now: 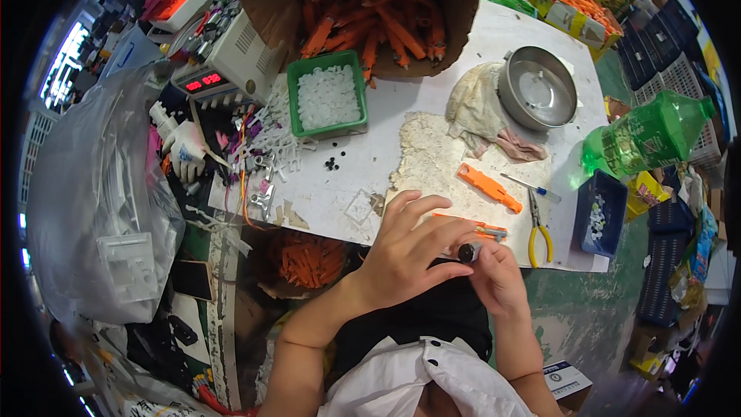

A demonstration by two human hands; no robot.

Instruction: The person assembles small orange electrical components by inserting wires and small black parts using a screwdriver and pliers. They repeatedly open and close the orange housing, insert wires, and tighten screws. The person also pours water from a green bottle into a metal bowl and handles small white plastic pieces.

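Observation:
My right hand pinches a small cylindrical part with a black end between thumb and fingers, close above the table's front edge. Around its left side curves my left hand, fingers apart and thumb stretched toward the part; I see nothing held in it. Just beyond the hands lies an orange plastic piece with metal bits, partly hidden by my left fingers. Farther off is an orange plastic casing. To its right rest a thin screwdriver with a blue-ended handle and yellow-handled pliers.
A green tray of whitish plastic pieces stands before a large carton of orange parts. Right of it are a rag, a metal bowl, a green bottle and a blue bin. A power supply stands left.

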